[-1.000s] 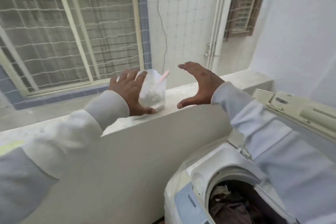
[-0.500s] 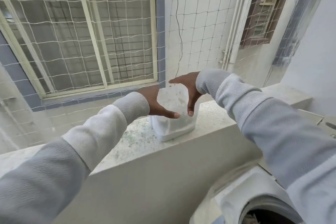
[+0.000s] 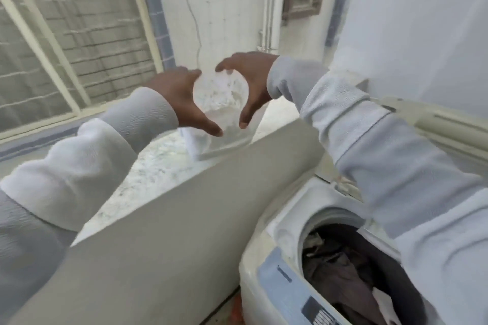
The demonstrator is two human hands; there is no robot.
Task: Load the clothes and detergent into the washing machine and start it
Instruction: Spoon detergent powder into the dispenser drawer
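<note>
A translucent white detergent container [image 3: 221, 99] with white powder inside stands on the speckled stone ledge [image 3: 155, 169]. My left hand [image 3: 179, 97] grips its left side and my right hand [image 3: 254, 82] grips its right side, with both thumbs across its front and the fingers curled over its top rim. Below to the right, the top-loading washing machine [image 3: 277, 221] stands with its drum open. Dark clothes [image 3: 340, 272] lie inside the drum. My right sleeve covers part of the opening.
The machine's raised lid [image 3: 449, 134] stands behind my right arm. A plain parapet wall [image 3: 184, 232] runs below the ledge, close against the machine. A netted window [image 3: 66, 34] and a tiled wall with pipes [image 3: 272, 8] lie beyond the ledge.
My right hand came in from the side and closed on the container, which my left hand held throughout. The view has dropped, so the washing machine drum shows again.
</note>
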